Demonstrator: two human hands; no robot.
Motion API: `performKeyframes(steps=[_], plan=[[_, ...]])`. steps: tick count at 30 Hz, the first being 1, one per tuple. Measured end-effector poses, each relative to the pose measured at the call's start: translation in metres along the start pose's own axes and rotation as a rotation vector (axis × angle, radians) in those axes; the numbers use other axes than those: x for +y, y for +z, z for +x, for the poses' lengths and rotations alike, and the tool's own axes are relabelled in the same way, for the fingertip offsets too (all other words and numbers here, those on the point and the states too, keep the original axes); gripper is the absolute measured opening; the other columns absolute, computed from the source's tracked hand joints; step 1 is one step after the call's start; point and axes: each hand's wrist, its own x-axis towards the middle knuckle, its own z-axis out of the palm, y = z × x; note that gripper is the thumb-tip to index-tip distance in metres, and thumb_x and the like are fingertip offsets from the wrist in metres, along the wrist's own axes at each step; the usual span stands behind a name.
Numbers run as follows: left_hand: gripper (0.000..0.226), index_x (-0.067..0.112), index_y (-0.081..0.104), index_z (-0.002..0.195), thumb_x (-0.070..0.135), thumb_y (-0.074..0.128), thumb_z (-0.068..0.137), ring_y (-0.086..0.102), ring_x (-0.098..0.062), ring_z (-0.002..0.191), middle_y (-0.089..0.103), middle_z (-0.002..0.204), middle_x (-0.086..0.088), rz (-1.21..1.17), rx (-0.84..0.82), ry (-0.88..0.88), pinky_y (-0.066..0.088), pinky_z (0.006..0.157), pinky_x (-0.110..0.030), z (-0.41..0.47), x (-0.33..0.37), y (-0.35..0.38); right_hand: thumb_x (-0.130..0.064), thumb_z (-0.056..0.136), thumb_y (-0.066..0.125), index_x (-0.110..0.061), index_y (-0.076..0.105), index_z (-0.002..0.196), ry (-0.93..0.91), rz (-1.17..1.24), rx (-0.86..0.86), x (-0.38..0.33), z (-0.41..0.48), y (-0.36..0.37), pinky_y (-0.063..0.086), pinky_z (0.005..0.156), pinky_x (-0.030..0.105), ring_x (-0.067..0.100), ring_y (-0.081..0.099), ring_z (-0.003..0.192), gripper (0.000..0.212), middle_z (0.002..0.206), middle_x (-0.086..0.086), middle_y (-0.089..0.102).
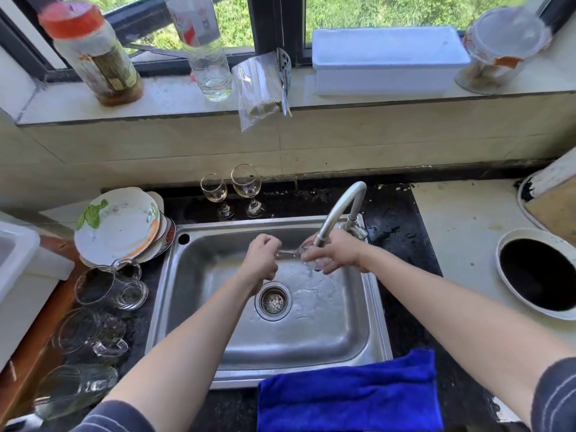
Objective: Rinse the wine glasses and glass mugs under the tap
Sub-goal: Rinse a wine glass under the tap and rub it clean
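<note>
**Desk:** Where is this?

**Photographer:** A kitchen in daylight. A steel sink (358,338) sits in a dark speckled counter (396,222), under a pale tiled sill (174,102) and a window onto greenery. A blue cloth (349,394) drapes over the sink's near rim, well short of the fingers. Stacked plates (118,226) and glass mugs (109,286) crowd the counter far to the left of the left hand's fingers. Two wine glasses (246,182) stand upright beyond the fingers, against the back wall.

**Desk:** And the glass being rinsed?

**Photographer:** The wine glass (291,252) lies on its side over the basin, spanning the gap between the two hands. Its long axis runs left to right, bowl to the right and stem to the left. The left hand (261,260) has its fingers curled tight, pinching the stem end. The right hand (336,254) wraps its fingers round the bowl, right under the spout of the tap (339,210). Water splashes into the basin below those fingers, beside the drain (273,301).

**Desk:** Anything unclear?

**Photographer:** The glass's foot is buried in the left fist. The bowl is smeared by running water and the right fingers, so its rim cannot be made out. The nearest mugs are cut by the left arm and blur at the picture's edge.
</note>
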Motion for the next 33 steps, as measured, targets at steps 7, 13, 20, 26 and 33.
performKeyframes(steps=[7, 13, 20, 26, 33], plan=[[0.007, 0.012, 0.045, 0.097, 0.013, 0.039, 0.098, 0.032, -0.015, 0.049, 0.046, 0.075, -0.009, 0.059, -0.009, -0.068, 0.023, 0.041, -0.019, 0.011, 0.002, 0.006, -0.035, 0.098, 0.049, -0.024, 0.058, 0.107, -0.004, 0.272, 0.284, 0.009, -0.014, 0.024, 0.038, 0.044, 0.026, 0.023, 0.067, 0.066, 0.016, 0.116, 0.007, 0.063], [0.034, 0.007, 0.048, 0.111, 0.010, 0.069, 0.084, 0.035, -0.013, 0.047, 0.051, 0.082, -0.012, -0.119, -0.138, -0.115, 0.031, 0.038, -0.018, 0.010, -0.006, 0.040, -0.050, 0.093, 0.053, -0.027, 0.055, 0.105, 0.118, 0.406, 0.400, 0.027, -0.043, 0.015, 0.028, 0.039, 0.020, 0.013, 0.045, 0.043, 0.026, 0.098, 0.013, 0.064], [0.048, 0.008, 0.046, 0.115, -0.018, 0.064, 0.078, 0.060, -0.013, 0.061, 0.060, 0.089, -0.012, -0.445, -0.095, -0.110, 0.045, 0.051, -0.024, 0.015, -0.002, 0.070, -0.036, 0.090, 0.064, -0.017, 0.057, 0.119, 0.105, 0.548, 0.311, 0.039, -0.067, 0.028, 0.053, 0.060, 0.028, 0.023, 0.065, 0.076, 0.035, 0.112, 0.016, 0.062], [0.032, 0.004, 0.053, 0.105, -0.013, 0.062, 0.081, 0.054, -0.018, 0.061, 0.055, 0.077, -0.008, -0.285, -0.110, -0.093, 0.048, 0.056, -0.030, 0.018, -0.008, 0.079, -0.034, 0.073, 0.082, -0.027, 0.054, 0.130, -0.111, -0.020, 0.520, 0.065, -0.077, 0.032, 0.050, 0.090, 0.025, 0.004, 0.058, 0.105, 0.064, 0.117, -0.011, 0.058], [0.016, 0.009, 0.056, 0.086, -0.006, 0.062, 0.083, 0.043, -0.014, 0.047, 0.051, 0.068, -0.008, -0.143, -0.138, 0.019, 0.036, 0.049, -0.027, 0.016, -0.010, 0.075, -0.033, 0.086, 0.069, -0.013, 0.055, 0.127, 0.043, 0.425, 0.392, 0.055, -0.077, 0.036, 0.047, 0.051, 0.024, 0.020, 0.068, 0.066, 0.047, 0.108, 0.009, 0.064]])
